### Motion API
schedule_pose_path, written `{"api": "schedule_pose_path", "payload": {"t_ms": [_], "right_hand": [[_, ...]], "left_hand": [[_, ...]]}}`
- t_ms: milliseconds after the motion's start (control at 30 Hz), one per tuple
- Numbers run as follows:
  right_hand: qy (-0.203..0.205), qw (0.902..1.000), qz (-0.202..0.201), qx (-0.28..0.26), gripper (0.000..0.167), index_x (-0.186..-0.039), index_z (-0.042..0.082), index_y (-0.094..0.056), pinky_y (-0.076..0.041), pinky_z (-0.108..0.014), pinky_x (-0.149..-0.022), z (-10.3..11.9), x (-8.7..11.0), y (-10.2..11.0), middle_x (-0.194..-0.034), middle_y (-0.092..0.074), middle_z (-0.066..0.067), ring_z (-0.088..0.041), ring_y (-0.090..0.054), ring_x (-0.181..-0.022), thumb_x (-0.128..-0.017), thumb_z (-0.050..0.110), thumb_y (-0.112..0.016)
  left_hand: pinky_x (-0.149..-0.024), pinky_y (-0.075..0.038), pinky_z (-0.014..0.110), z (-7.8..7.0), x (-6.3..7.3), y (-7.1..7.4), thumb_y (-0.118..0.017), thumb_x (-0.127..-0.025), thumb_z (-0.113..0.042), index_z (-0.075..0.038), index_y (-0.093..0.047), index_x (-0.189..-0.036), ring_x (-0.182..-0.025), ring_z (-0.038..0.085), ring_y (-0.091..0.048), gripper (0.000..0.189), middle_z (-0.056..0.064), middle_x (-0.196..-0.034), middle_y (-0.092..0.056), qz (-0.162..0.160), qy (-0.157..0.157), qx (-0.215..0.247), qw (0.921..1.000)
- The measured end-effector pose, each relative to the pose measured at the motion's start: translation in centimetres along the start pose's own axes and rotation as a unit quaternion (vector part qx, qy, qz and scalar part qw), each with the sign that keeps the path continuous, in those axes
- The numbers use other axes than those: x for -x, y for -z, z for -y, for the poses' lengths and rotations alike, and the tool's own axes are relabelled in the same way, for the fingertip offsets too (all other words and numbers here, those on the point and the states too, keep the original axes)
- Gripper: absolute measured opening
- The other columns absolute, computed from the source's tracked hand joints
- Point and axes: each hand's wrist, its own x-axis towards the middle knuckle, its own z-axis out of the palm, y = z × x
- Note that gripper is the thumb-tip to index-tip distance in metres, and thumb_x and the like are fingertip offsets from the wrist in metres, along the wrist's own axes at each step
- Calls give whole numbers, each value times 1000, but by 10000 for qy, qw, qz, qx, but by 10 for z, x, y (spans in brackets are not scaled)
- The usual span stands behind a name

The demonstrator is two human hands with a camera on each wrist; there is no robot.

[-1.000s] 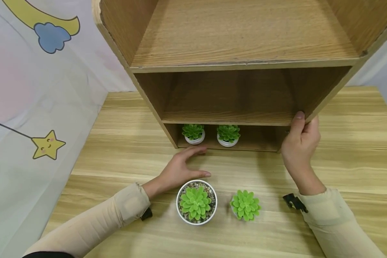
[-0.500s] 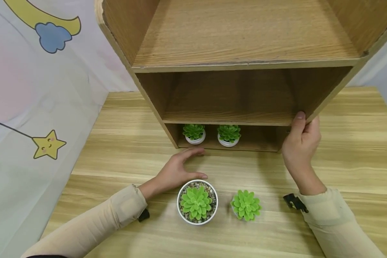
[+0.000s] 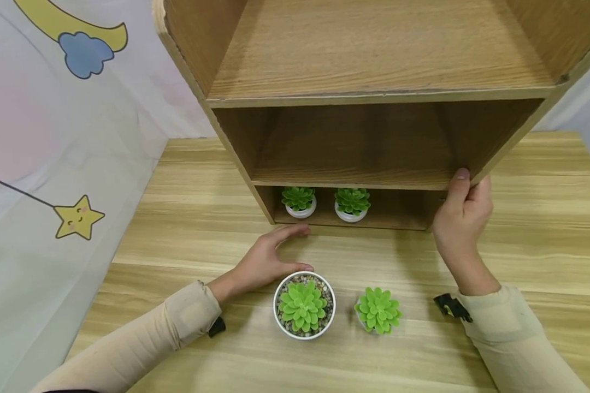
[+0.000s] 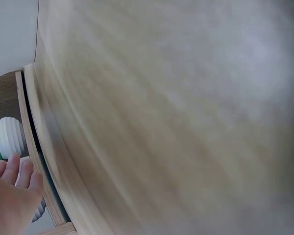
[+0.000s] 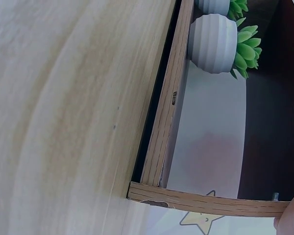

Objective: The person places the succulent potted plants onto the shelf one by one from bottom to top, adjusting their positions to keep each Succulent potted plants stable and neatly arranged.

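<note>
My right hand (image 3: 462, 218) grips the right side panel of a wooden shelf unit (image 3: 378, 98), its thumb on the inner face by the middle board. My left hand (image 3: 263, 259) rests on the table before the shelf's lower left, thumb and fingers spread with nothing between them. Its thumb tip is beside the rim of a larger white pot with a green succulent (image 3: 302, 307). Right of that pot stands a smaller succulent (image 3: 378, 310). On the bottom shelf sit two small potted succulents, a left one (image 3: 299, 201) and a right one (image 3: 352, 204), in ribbed white pots.
The wood-grain table (image 3: 177, 202) runs under everything. A pale cloth backdrop (image 3: 39, 164) with a printed star and moon hangs at the left. In the right wrist view the bottom shelf board's front edge (image 5: 169, 103) stands slightly above the table.
My left hand has drawn back slightly to the left, and its thumb is now closer to the larger pot's rim. The right hand keeps its grip on the shelf.
</note>
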Motion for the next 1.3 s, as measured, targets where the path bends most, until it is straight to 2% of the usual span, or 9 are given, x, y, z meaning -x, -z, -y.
{"api": "schedule_pose_path", "payload": {"t_ms": [300, 567, 667, 767, 900, 1133, 1300], "right_hand": [[-98, 9999, -5, 31, 19, -94, 0, -59, -27, -21, -62, -1, 0, 1, -67, -38, 8, -7, -36, -62, -102, 9, -44], [-203, 9997, 96, 48, 19, -90, 10, -56, -26, -22, -60, 1, 0, 1, -65, -36, 7, -8, -33, -60, -103, 11, -43], [-188, 9997, 148, 53, 20, -88, 8, -55, -25, -22, -59, 1, 0, 2, -65, -35, 6, -9, -32, -59, -103, 11, -42], [-120, 9998, 146, 89, 19, -93, 4, -58, -25, -22, -59, 1, 0, 2, -65, -35, 5, -8, -32, -59, -103, 11, -43], [-94, 9998, 101, 128, 20, -100, 4, -63, -28, -22, -62, 1, 1, 3, -66, -37, 6, -9, -37, -63, -103, 13, -45], [-105, 9998, 68, 134, 19, -96, 7, -62, -29, -22, -63, 3, 1, 4, -66, -39, 5, -10, -39, -65, -103, 14, -46], [-151, 9998, 132, 30, 19, -98, 8, -63, -34, -22, -69, 3, -1, 3, -71, -43, 6, -13, -45, -75, -104, 14, -45]], "left_hand": [[-110, -33, 34, -1, 3, 4, -88, -74, -32, -9, -55, -138, -127, 13, -48, 76, -4, -135, -57, -20, 105, 44, 9999], [-109, -35, 37, -1, 6, 6, -88, -74, -31, -10, -54, -139, -126, 14, -49, 76, -3, -135, -56, 26, 96, 36, 9999], [-109, -35, 38, 0, 7, 7, -88, -75, -30, -10, -54, -139, -125, 14, -49, 75, -3, -135, -56, 48, 58, 46, 10000], [-109, -35, 37, 1, 8, 7, -87, -76, -31, -12, -55, -139, -125, 12, -50, 73, -5, -135, -57, 70, 67, 82, 9999], [-109, -35, 36, 2, 9, 9, -86, -77, -32, -13, -56, -138, -124, 10, -50, 71, -8, -134, -57, 79, 113, 139, 9998], [-108, -35, 36, 6, 10, 11, -87, -76, -30, -12, -55, -138, -123, 10, -51, 72, -9, -133, -57, 152, -8, 180, 9997], [-109, -35, 38, 6, 12, 14, -87, -77, -26, -11, -55, -139, -124, 11, -50, 71, -9, -134, -56, 203, -65, 193, 9996]]}}
